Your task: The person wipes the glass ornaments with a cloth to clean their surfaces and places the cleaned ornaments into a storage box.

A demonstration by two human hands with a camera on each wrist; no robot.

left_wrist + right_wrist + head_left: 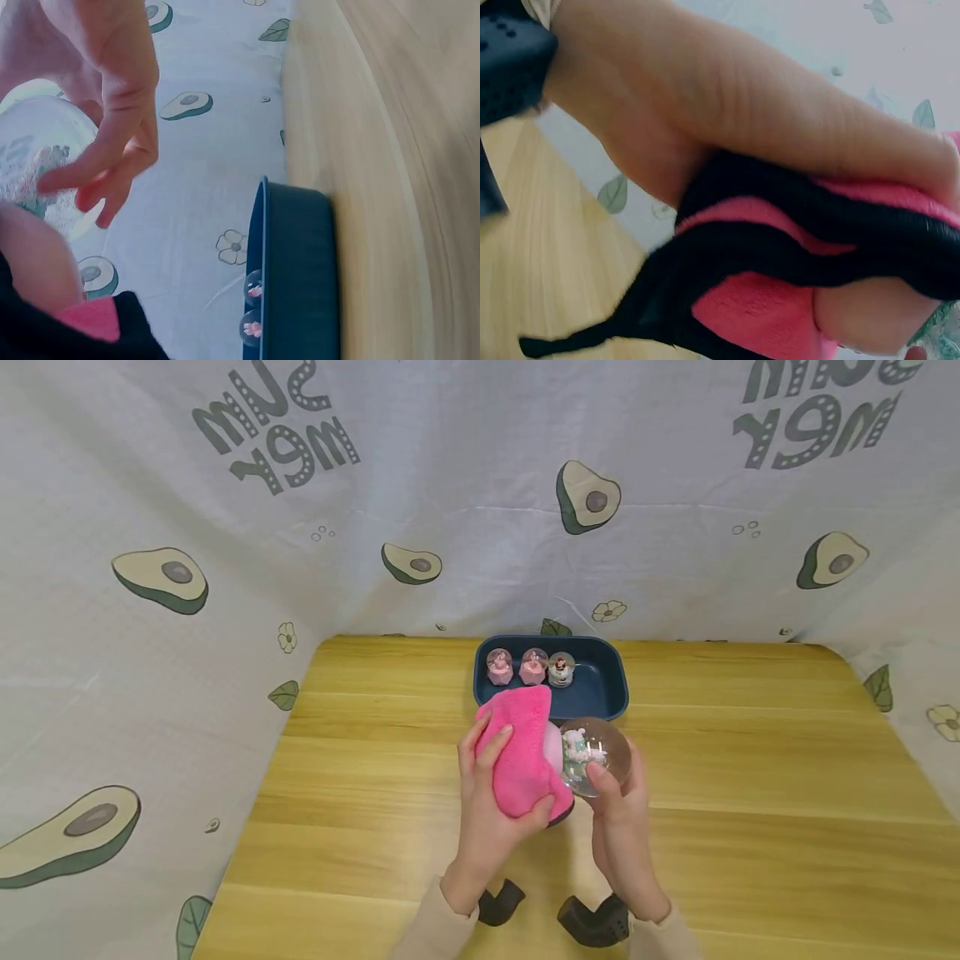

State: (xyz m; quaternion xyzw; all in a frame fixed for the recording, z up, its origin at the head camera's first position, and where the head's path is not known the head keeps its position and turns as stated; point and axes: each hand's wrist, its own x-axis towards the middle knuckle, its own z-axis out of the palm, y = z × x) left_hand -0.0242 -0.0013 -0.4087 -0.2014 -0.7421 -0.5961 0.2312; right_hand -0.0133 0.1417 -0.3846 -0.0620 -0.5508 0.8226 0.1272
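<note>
A large snow globe [612, 745] with a pale pink base and small white figures inside lies tilted sideways between the hands. My left hand [483, 818] grips a bright pink cloth [520, 756] wrapped round the base. In the right wrist view the cloth [754, 319] shows a black border and a dangling black corner. My right hand [624, 839] holds the clear ball from the right, thumb on the glass. From the left wrist, the right hand's fingers [124, 112] curve over the ball; the part of the base under the cloth is hidden.
Behind the hands stands a dark blue tray [602, 692] on the wooden table [360, 760]. It holds two small pink snow globes [499, 667] and a white one [561, 670] in a row. Black wrist mounts [596, 923] show below the hands. A printed curtain [480, 485] hangs behind.
</note>
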